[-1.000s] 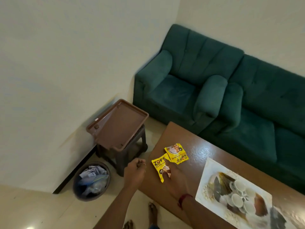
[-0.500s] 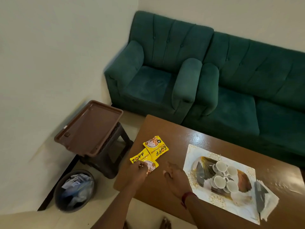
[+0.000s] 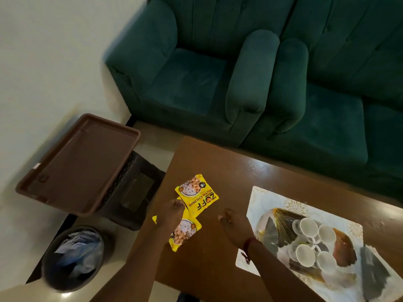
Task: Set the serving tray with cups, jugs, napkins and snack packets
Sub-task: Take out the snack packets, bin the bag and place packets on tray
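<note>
Two yellow snack packets lie on the brown table (image 3: 229, 171), the far packet (image 3: 198, 198) partly over the near packet (image 3: 185, 233). My left hand (image 3: 169, 214) sits on the near packet's far end with its fingers curled on it. My right hand (image 3: 234, 223) hovers to the right above bare tabletop, fingers loosely bent and holding nothing. A white patterned tray (image 3: 261, 195) at the right carries several white cups (image 3: 308, 226). An empty brown tray (image 3: 80, 164) rests on a dark stool (image 3: 135, 188) left of the table.
A folded napkin (image 3: 373, 271) lies at the white tray's right end. A bin (image 3: 74, 256) with crumpled paper stands on the floor by the stool. Green sofas (image 3: 196, 73) line the far side of the table, close to its edge.
My right hand has left the near packet and drawn off to the right. My left hand has come from beside the table onto that packet. The view has swung right.
</note>
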